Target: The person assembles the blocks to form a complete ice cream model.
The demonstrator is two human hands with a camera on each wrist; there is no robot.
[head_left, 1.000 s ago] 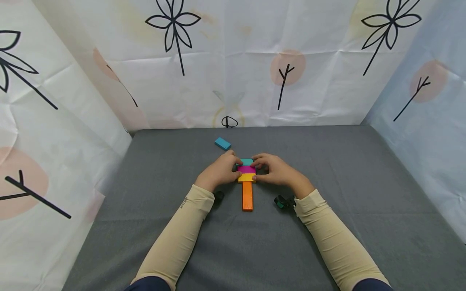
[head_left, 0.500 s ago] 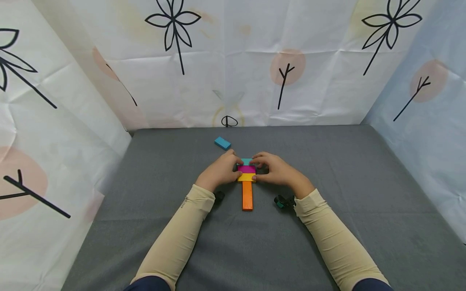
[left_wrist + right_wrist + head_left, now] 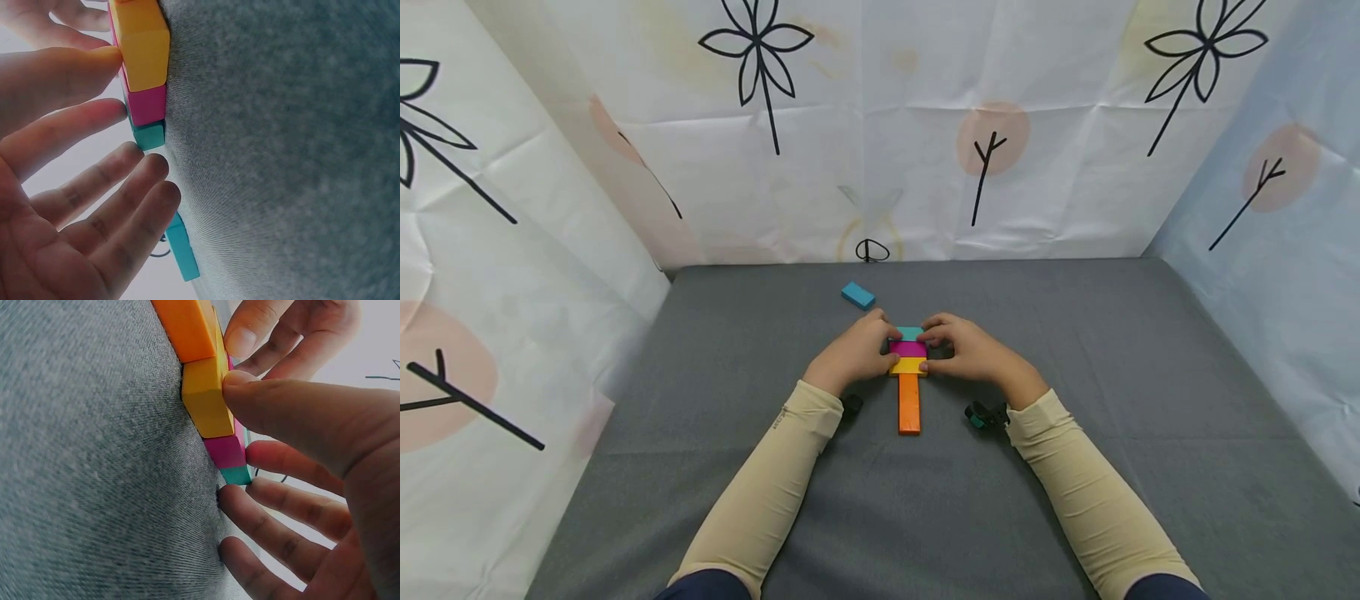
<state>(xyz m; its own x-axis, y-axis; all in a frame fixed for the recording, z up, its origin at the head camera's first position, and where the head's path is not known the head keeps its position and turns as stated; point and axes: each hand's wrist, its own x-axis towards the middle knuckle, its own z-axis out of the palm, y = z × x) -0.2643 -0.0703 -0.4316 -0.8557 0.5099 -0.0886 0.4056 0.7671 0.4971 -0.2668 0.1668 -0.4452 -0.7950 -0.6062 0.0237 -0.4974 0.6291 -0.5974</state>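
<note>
A row of blocks lies flat on the table: a teal block (image 3: 910,333) farthest, then a magenta block (image 3: 908,349), then a yellow block (image 3: 909,367). From the yellow one an orange block (image 3: 909,407) runs lengthwise toward me. My left hand (image 3: 852,354) is at the row's left ends, its thumb (image 3: 94,67) on the yellow block and index fingertip near the magenta-teal seam. Mirroring it, my right hand (image 3: 973,354) touches the right side, thumb (image 3: 262,400) on the yellow block, index fingertip by the magenta and teal. In both wrist views the other fingers spread fairly straight.
A blue block (image 3: 858,296) lies apart, beyond my left hand near the back of the grey cloth-covered table (image 3: 1075,333). White printed cloth (image 3: 910,192) walls in the back and sides. Dark devices sit under both wrists, including the right wrist device (image 3: 987,416).
Almost nothing differs. Both hands stay at the sides of the row, with only slight shifts of the right fingertips over the teal block. The blocks keep their places.
</note>
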